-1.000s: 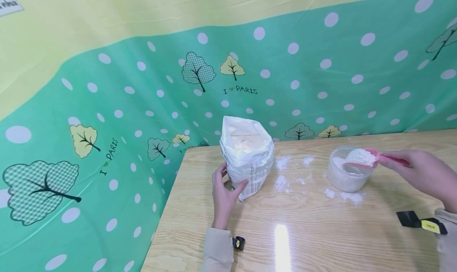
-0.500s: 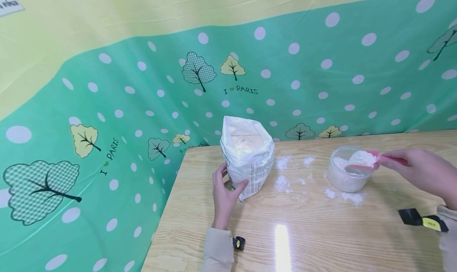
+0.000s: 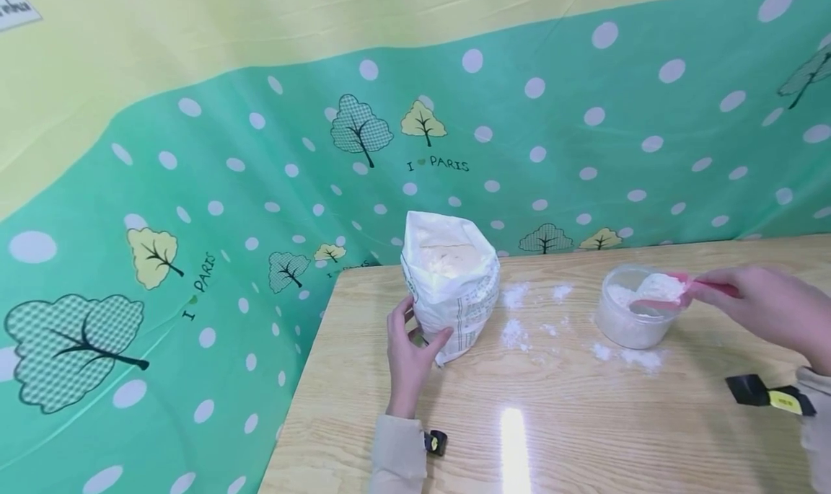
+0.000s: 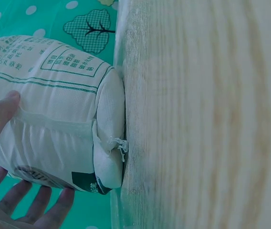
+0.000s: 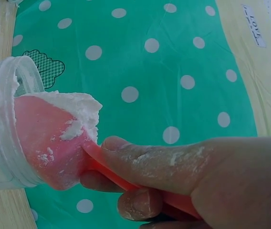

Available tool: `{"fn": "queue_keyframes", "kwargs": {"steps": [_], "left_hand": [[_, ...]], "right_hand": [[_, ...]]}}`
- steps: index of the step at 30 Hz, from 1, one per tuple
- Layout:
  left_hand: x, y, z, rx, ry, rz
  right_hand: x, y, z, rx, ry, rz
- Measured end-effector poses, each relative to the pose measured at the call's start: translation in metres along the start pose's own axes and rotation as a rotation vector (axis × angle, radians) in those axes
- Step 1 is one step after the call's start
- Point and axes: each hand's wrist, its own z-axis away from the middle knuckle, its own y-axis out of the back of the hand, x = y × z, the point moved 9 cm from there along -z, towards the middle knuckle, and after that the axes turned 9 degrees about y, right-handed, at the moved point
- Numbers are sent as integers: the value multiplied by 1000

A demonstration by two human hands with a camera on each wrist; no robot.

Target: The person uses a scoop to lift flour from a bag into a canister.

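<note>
Evidently little has changed: the pink scoop, clamped in the right hand, has edged right across the plastic jar, its white powder apparently undischarged; the left hand's fingers grip the printed bag, left.

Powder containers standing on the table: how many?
2: the white bag, held by the left hand, and the clear jar to its right, with the pink scoop at its mouth. Anything behind the bag would be hidden.

Right hand grips pink, powder-heaped scoop at clear round jar; left of the jar, left hand holds open white bag.
</note>
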Motion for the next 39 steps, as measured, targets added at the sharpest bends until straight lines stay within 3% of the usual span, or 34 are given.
{"fn": "queue_keyframes", "kwargs": {"steps": [5, 11, 21, 28, 39], "left_hand": [[1, -6, -2, -16, 8, 2], [-2, 5, 1, 7, 31, -2], [0, 6, 1, 5, -14, -2], [1, 4, 0, -4, -17, 16], [-2, 5, 0, -4, -13, 13]], "right_hand": [[0, 7, 3, 32, 38, 22], [-5, 0, -4, -7, 21, -8], [-6, -3, -6, -59, -5, -22], [-9, 3, -7, -24, 24, 5], [-11, 0, -7, -61, 17, 8]]}}
